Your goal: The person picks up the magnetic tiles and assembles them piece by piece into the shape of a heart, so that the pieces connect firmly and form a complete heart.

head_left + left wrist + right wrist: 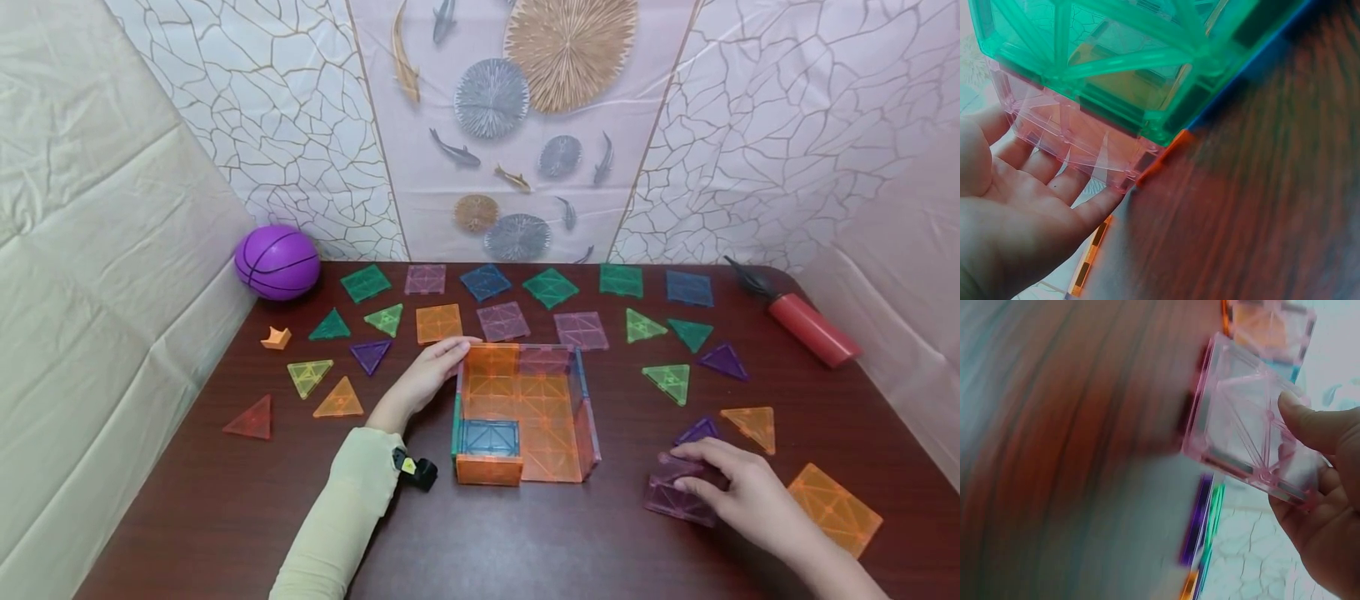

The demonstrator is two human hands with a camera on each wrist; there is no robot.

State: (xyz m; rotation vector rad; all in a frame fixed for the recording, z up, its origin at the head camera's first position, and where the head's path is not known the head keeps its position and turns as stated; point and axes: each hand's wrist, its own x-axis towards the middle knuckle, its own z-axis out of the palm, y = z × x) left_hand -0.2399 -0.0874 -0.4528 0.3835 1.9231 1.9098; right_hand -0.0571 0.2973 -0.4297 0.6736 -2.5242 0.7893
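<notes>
A box-like structure of translucent magnetic tiles [555, 417] stands mid-table, with an orange floor, upright walls in pink, blue and green, and a small blue-topped compartment at its front left. At its back left corner, my left hand [431, 371] touches the wall. The left wrist view shows those fingers [1041, 165] extended along a pink tile [1079, 140], below a green tile [1116, 69]. To the right of the structure, my right hand [742, 492] pinches a pink square tile [1254, 419] between thumb and fingers, tilted close to the tabletop.
Square tiles, including a green one [551, 287], line the back, with triangles such as a yellow one [308, 377] at both sides. An orange square [836, 510] lies near my right wrist. A purple ball [277, 262] and a red pump [813, 329] sit at the far corners.
</notes>
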